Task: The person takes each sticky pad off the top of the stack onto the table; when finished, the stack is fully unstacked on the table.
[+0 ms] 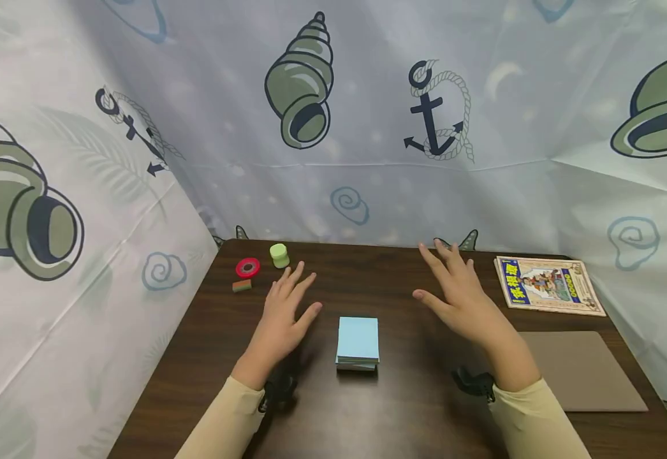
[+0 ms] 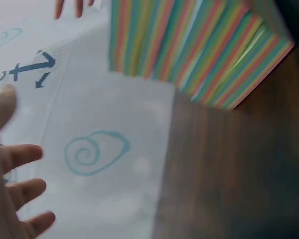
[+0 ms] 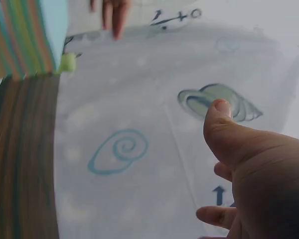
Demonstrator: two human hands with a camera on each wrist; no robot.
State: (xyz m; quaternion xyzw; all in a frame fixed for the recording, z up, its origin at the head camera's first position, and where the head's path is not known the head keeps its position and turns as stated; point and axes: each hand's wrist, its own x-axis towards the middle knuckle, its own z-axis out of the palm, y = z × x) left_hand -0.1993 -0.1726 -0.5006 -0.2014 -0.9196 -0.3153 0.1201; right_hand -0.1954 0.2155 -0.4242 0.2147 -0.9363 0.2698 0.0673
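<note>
A stack of light blue paper pads (image 1: 358, 338) stands on the dark wooden table between the two hands. Its sides show rainbow stripes in the left wrist view, where the striped pads (image 2: 179, 47) fill the top. My left hand (image 1: 278, 325) hovers left of the stack, fingers spread and nothing held. On the other side, my right hand (image 1: 464, 305) is raised over the table, fingers apart, palm bare. Neither hand touches the pads. In the right wrist view the thumb (image 3: 220, 124) points up, and a corner of the striped stack (image 3: 20, 40) shows at upper left.
At the table's back left lie a red ring-shaped roll (image 1: 248, 268), a pale green round object (image 1: 279, 255) and a small orange-and-green block (image 1: 241, 286). Illustrated booklets (image 1: 550, 285) lie back right, with a flat grey-brown board (image 1: 588, 370) nearer. Patterned curtains (image 1: 368, 191) enclose the table.
</note>
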